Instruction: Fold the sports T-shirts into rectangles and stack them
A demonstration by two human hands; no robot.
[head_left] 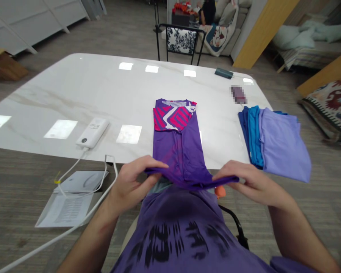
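A purple shirt (170,148) with a pink and white pattern lies on the white table in a long, narrow shape, its neckline toward the far side. The near end hangs past the front edge, lifted by both hands. My left hand (135,182) pinches the left corner of that end between thumb and fingers. At the opposite corner, my right hand (250,180) grips the cloth the same way. Between them the lower edge sags slightly, just above my lap.
Folded blue and lavender clothes (281,142) are stacked at the table's right edge. A white device (93,132) with a cable lies left on the table (108,87). A dark flat case (224,73) sits at the far right, near a blurred-out item (238,94). Beyond stands a chair (180,40).
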